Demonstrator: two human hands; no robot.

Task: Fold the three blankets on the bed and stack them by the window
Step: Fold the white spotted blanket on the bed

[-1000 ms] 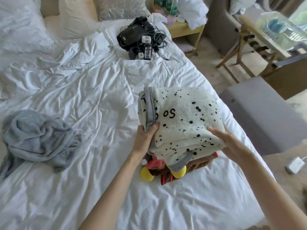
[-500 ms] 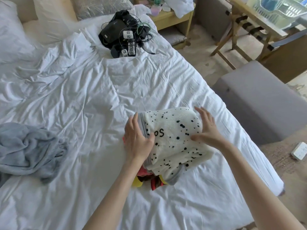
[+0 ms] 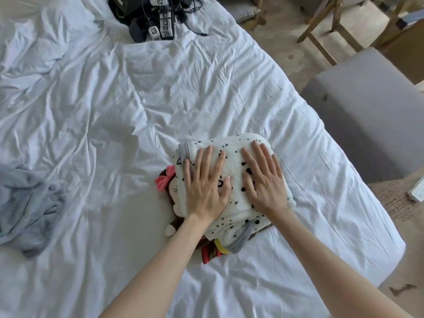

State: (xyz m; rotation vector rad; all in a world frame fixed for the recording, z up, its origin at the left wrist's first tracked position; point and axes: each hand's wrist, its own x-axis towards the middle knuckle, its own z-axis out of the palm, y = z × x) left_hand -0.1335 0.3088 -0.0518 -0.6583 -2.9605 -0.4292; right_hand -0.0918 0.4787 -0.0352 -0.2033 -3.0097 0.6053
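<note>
A folded white blanket with black spots lies on top of a folded cartoon-print blanket, whose pink bow and brown edge stick out at the left and front. Both rest on the white bed near its right edge. My left hand and my right hand lie flat, palms down and fingers spread, on the spotted blanket. A crumpled grey blanket sits unfolded at the bed's left side.
A black bundle of devices and cables lies at the head of the bed. A grey upholstered bench stands close to the bed's right side, with wooden furniture legs behind it. A small white object is on the floor.
The spotted blanket, held up in both hands a second ago, has come down onto the cartoon blanket. My hands have let go of its edges and now press flat on its top.
</note>
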